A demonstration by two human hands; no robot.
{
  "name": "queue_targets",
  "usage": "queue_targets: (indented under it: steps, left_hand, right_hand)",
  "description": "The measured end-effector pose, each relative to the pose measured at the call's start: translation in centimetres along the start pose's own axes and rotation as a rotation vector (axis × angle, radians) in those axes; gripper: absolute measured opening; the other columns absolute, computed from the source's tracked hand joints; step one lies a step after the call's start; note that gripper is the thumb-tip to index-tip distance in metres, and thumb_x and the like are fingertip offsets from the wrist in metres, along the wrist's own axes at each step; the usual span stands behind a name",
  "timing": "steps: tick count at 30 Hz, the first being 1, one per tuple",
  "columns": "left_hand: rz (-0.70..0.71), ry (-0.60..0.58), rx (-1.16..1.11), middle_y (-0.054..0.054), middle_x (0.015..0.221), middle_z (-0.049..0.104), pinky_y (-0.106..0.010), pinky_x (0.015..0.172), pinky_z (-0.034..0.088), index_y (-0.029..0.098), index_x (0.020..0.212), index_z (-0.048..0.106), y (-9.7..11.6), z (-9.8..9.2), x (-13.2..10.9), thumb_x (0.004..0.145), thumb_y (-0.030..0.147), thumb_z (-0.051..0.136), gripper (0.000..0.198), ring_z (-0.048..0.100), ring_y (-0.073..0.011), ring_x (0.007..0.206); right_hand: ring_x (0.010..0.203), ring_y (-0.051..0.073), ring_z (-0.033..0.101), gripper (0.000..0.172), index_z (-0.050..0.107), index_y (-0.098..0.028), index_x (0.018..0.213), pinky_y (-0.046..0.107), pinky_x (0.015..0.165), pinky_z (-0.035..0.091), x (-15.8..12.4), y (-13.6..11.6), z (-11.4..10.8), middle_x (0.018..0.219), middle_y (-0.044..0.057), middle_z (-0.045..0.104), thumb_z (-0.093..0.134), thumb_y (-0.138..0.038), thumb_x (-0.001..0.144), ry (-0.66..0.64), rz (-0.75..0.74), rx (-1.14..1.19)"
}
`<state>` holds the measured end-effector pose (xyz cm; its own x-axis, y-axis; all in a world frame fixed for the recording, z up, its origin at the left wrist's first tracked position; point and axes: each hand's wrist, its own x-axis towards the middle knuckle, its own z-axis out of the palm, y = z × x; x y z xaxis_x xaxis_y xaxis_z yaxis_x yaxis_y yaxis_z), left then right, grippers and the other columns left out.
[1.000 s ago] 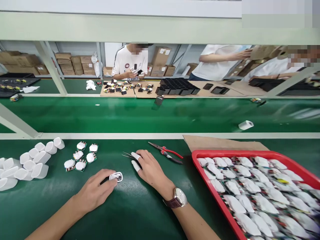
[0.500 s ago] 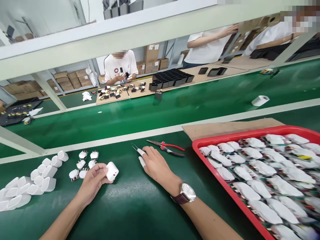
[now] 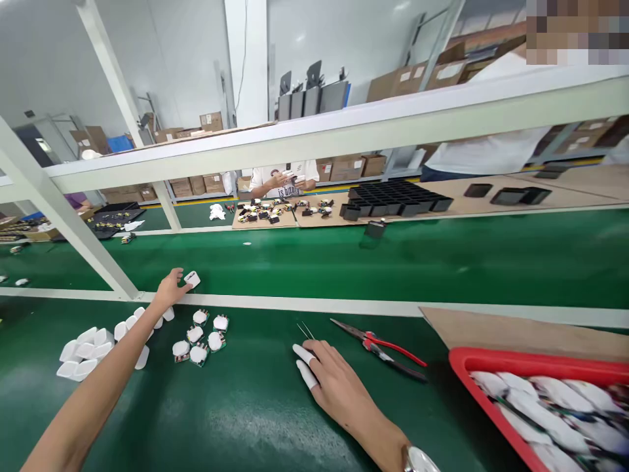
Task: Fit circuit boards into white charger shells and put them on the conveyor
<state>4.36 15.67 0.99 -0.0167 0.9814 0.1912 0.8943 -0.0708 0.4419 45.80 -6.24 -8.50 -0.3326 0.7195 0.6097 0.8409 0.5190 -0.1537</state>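
Observation:
My left hand [image 3: 170,288] reaches over the white rail to the green belt. Its thumb and fingertips are at the edge of a white charger [image 3: 192,280] whose port slots face me. My right hand [image 3: 329,377], with white finger cots on two fingers, lies low over the bench. Two thin metal tips of tweezers [image 3: 305,330] stick out beyond its fingers; the rest is hidden under the hand. Red-handled long-nose pliers [image 3: 378,347] lie just right of it. Several circuit boards with white tops [image 3: 198,354] sit between my hands.
White empty housings [image 3: 86,351] cluster at left, partly behind my left forearm. A red tray [image 3: 484,357] full of white-wrapped boards fills the right corner, beside cardboard [image 3: 515,334]. A white frame post [image 3: 73,216] stands at left. Across the belt, a person [image 3: 285,180] works near black cases [image 3: 393,200].
My left hand has carried the charger forward and left, from above the bench to over the belt. My right hand stays by the pliers. The view has tilted up and swung left.

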Motion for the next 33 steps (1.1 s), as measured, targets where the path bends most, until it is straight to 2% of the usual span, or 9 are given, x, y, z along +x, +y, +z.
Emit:
queue_targets:
  steps: [3,8,13,16,19,22,26,29,33]
  left_hand:
    - [0.045,-0.071,0.051,-0.015,0.134,0.073,-0.042,0.103,0.055,0.019,0.127,0.066,-2.9,-2.1,-2.6,0.073,0.046,0.081,0.062,0.067,-0.0371,0.128]
    - [0.094,-0.145,0.121,-0.013,0.113,0.08,-0.049,0.1,0.056,0.021,0.114,0.075,-5.0,-3.8,-5.9,0.065,0.037,0.084,0.052,0.073,-0.0418,0.111]
    - [0.194,-0.04,0.089,-0.015,0.137,0.07,-0.051,0.111,0.05,0.02,0.136,0.064,-1.3,-2.7,-7.5,0.089,0.042,0.069,0.053,0.063,-0.0379,0.131]
    - [0.36,-0.035,-0.079,-0.012,0.136,0.069,-0.045,0.104,0.056,0.023,0.144,0.058,2.4,-2.3,-10.5,0.095,0.043,0.066,0.053,0.068,-0.0314,0.121]
    - [0.52,-0.171,-0.214,-0.009,0.133,0.068,-0.04,0.099,0.059,0.029,0.146,0.056,5.1,-1.5,-14.9,0.096,0.035,0.069,0.053,0.071,-0.0268,0.116]
    - [0.569,-0.342,-0.234,-0.01,0.145,0.064,-0.041,0.103,0.059,0.031,0.154,0.048,6.4,0.3,-18.8,0.095,0.03,0.07,0.063,0.068,-0.0283,0.125]
    - [0.526,-0.491,-0.24,-0.011,0.154,0.057,-0.046,0.111,0.055,0.032,0.163,0.035,7.1,3.5,-21.0,0.098,0.029,0.067,0.073,0.06,-0.0318,0.138]
    - [0.479,-0.477,-0.272,-0.012,0.155,0.056,-0.05,0.115,0.052,0.031,0.162,0.034,7.5,5.4,-21.1,0.099,0.031,0.066,0.071,0.058,-0.0325,0.141]
    - [0.44,-0.407,-0.336,-0.011,0.16,0.051,-0.052,0.119,0.049,0.031,0.161,0.034,7.7,6.6,-21.5,0.095,0.039,0.074,0.077,0.053,-0.0334,0.146]
  right_hand:
    - [0.105,0.026,0.07,0.031,0.064,-0.023,0.13,0.046,0.094,0.061,1.1,-0.8,0.1,0.12,0.011,0.069,0.048,-0.016,0.104,-0.015,-0.016,0.071]
    - [0.115,0.028,0.068,0.037,0.063,-0.02,0.135,0.047,0.099,0.06,6.2,-3.9,2.3,0.133,0.014,0.066,0.056,-0.013,0.099,-0.165,-0.106,0.139]
    - [0.121,0.029,0.063,0.031,0.071,-0.017,0.119,0.046,0.103,0.056,12.7,-6.6,6.7,0.141,0.016,0.061,0.062,-0.008,0.091,-0.297,-0.136,0.201]
    - [0.117,0.027,0.064,0.017,0.073,-0.017,0.11,0.043,0.103,0.055,14.0,-6.3,7.6,0.127,0.014,0.068,0.065,-0.014,0.095,-0.318,-0.156,0.236]
    - [0.111,0.024,0.066,0.015,0.072,-0.017,0.111,0.038,0.101,0.056,12.5,-4.7,6.3,0.12,0.012,0.069,0.064,-0.026,0.102,-0.327,-0.13,0.272]
    - [0.113,0.022,0.066,0.012,0.069,-0.019,0.112,0.034,0.1,0.057,9.5,-3.1,3.6,0.122,0.01,0.068,0.063,-0.02,0.101,-0.343,-0.089,0.35]
    - [0.13,0.022,0.062,0.04,0.059,-0.022,0.134,0.038,0.111,0.054,5.9,-2.6,0.8,0.148,0.011,0.057,0.052,-0.007,0.097,-0.348,-0.022,0.476]
    - [0.137,0.03,0.056,0.041,0.057,-0.02,0.139,0.049,0.114,0.052,4.1,-3.2,0.3,0.151,0.016,0.053,0.059,-0.017,0.098,-0.285,0.047,0.342]
    - [0.119,0.035,0.062,0.027,0.068,-0.02,0.127,0.054,0.098,0.06,2.7,-3.9,0.9,0.132,0.019,0.061,0.064,-0.022,0.1,-0.21,0.096,0.125]
